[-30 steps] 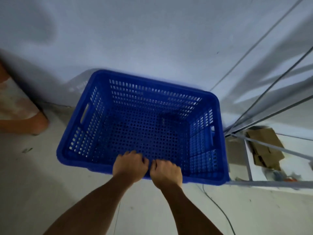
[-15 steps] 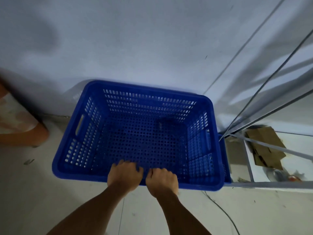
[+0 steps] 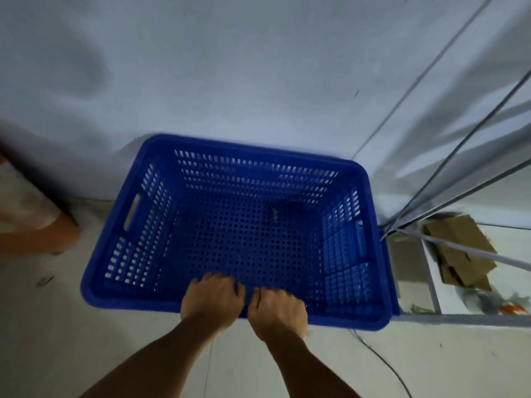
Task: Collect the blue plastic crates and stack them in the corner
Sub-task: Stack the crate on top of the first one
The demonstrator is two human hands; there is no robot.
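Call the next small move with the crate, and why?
Probably ease it down and let go. Both hands, left hand and right hand, grip the near rim of the blue crate, whose far rim already sits by the wall in the corner beside the metal frame.

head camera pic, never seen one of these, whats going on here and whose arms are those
The picture comes from a camera worn on a person's head, looking forward and down, so the two bare arms reaching in from the bottom are the wearer's own. There is no machine here.

The left hand and the right hand sit side by side, both closed over the near rim of a blue plastic crate. The crate is empty, with perforated walls and floor, and sits close to a pale wall.

To the right stands a metal rack with folded cardboard on a low shelf. An orange shape at the left edge is too blurred to name. A thin cable lies on the floor.
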